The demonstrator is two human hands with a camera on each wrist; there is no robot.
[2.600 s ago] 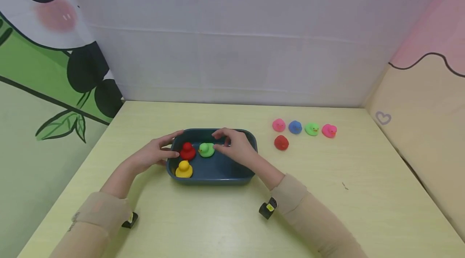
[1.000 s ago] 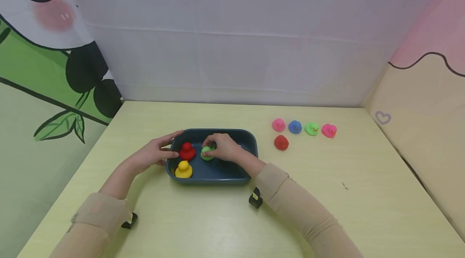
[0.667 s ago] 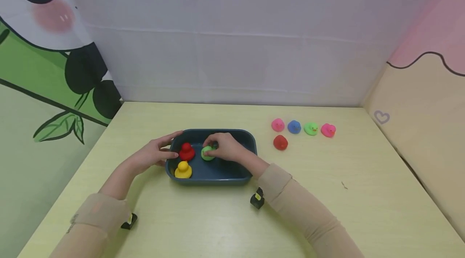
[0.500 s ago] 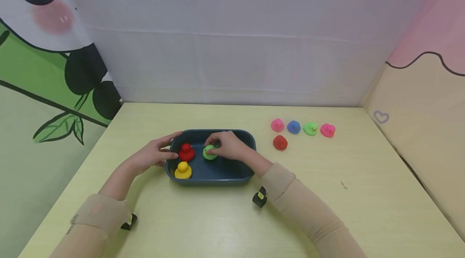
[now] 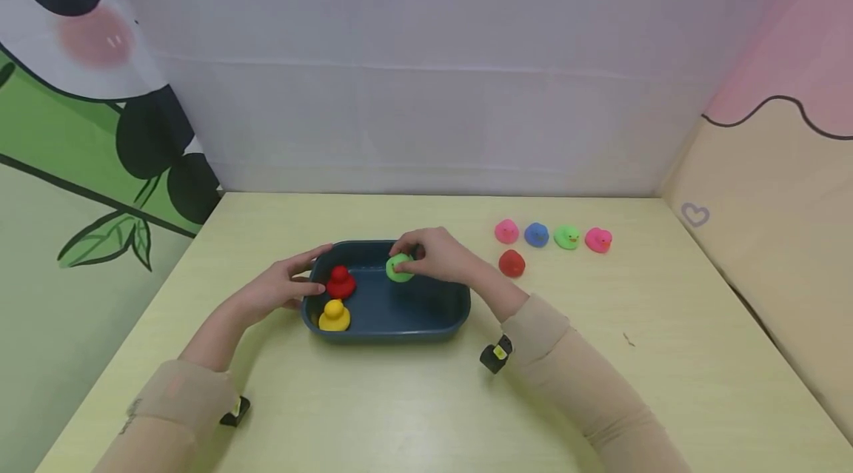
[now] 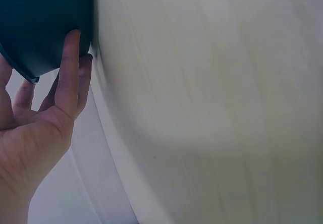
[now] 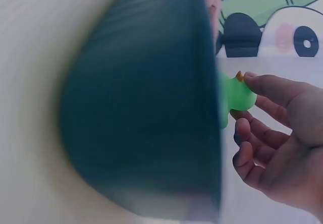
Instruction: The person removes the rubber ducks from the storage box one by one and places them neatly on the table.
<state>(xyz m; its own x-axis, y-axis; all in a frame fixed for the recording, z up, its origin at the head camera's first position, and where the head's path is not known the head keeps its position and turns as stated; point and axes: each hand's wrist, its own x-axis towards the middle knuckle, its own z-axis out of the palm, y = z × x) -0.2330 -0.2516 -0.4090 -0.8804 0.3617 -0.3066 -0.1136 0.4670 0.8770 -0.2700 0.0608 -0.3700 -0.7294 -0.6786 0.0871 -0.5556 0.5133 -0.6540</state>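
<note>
In the head view, my left hand (image 5: 276, 292) steadies the left end of a dark blue-green plastic basin (image 5: 393, 336), thumb at the rim. The left wrist view has its other fingers (image 6: 67, 82) spread along the outer wall. My right hand (image 5: 443, 257) pinches a light green rubber duck (image 5: 397, 271) between thumb and fingertips over the basin's back part. Seen by the right wrist camera, the duck (image 7: 241, 95) shows its orange beak near the thumb, its lower part hidden by the basin wall (image 7: 146, 108). A red duck (image 5: 341, 283) and a yellow duck (image 5: 335, 317) sit inside at the left.
On the table (image 5: 400, 406), right of the basin, a row holds a pink duck (image 5: 506, 231), a blue duck (image 5: 536, 235), a green duck (image 5: 567, 237) and a darker pink duck (image 5: 598, 240). A red duck (image 5: 512, 263) lies before them. A white backdrop (image 5: 426, 118) rises behind.
My right hand came down onto the green duck, took it between the fingertips, then lifted it up and to the right from beside the red duck. The left hand stays at the basin.
</note>
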